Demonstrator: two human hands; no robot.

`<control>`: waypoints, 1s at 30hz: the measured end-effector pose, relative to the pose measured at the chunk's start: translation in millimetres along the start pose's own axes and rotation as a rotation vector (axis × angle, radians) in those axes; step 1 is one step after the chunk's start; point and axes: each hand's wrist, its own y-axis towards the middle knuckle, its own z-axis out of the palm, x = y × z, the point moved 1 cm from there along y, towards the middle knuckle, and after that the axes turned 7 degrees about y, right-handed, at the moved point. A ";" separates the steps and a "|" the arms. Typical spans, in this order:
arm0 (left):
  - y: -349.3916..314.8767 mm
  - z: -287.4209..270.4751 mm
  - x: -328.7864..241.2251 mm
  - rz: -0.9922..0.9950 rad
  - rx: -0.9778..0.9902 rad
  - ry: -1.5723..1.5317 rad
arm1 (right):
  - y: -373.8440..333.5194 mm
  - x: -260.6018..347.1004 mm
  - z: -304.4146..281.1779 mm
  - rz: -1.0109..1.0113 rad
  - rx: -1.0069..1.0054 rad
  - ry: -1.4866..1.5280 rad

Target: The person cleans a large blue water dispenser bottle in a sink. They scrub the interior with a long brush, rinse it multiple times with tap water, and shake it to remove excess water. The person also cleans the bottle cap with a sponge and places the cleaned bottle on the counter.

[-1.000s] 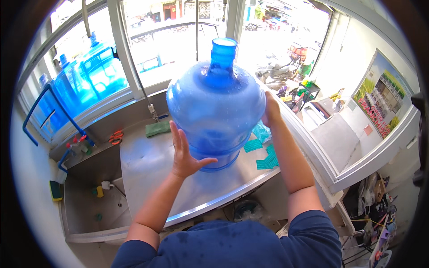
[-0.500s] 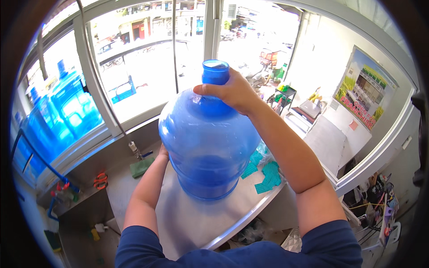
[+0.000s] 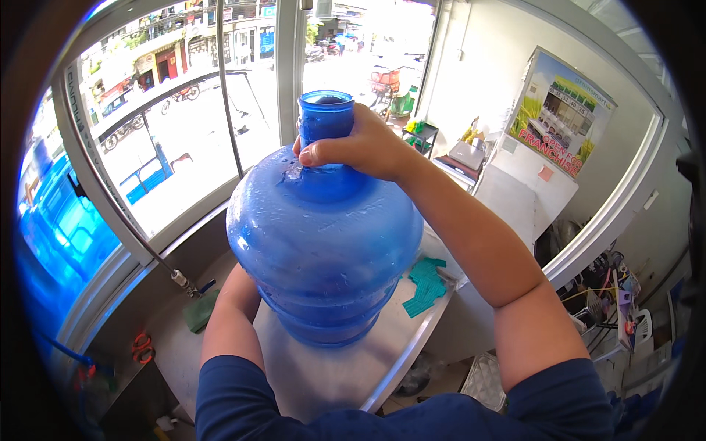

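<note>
A large translucent blue water jug (image 3: 323, 235) with an uncapped neck stands upright on the metal counter (image 3: 312, 386) in front of me. Wet streaks and drops show on its shoulder. My right hand (image 3: 360, 151) is wrapped round the neck, its thumb across the near side, just below the rim. At the jug's left side my left forearm (image 3: 234, 316) reaches behind it, so that hand and its fingers are hidden.
Teal patterned plastic pieces (image 3: 425, 287) lie right of the jug. To its left are a green scouring pad (image 3: 200, 312), a metal valve on a rod (image 3: 182, 279) and orange-handled scissors (image 3: 143, 347). Windows (image 3: 176, 125) stand beyond; more blue jugs (image 3: 66, 228) are at far left.
The view has swung to the right, and the jug appears larger and tilted less away. My left hand has slipped out of sight behind the jug. My right hand keeps its hold on the neck.
</note>
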 end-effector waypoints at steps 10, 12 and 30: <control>1.1 -0.2 4.7 0.020 0.007 0.016 | 7.7 -2.1 4.1 0.016 -0.085 -0.047; 0.3 -0.3 5.2 0.024 0.010 0.019 | 10.8 -2.0 5.4 0.009 -0.072 -0.043; -4.0 0.8 9.5 0.039 0.004 0.034 | 27.1 -8.7 6.2 -0.021 -0.062 -0.047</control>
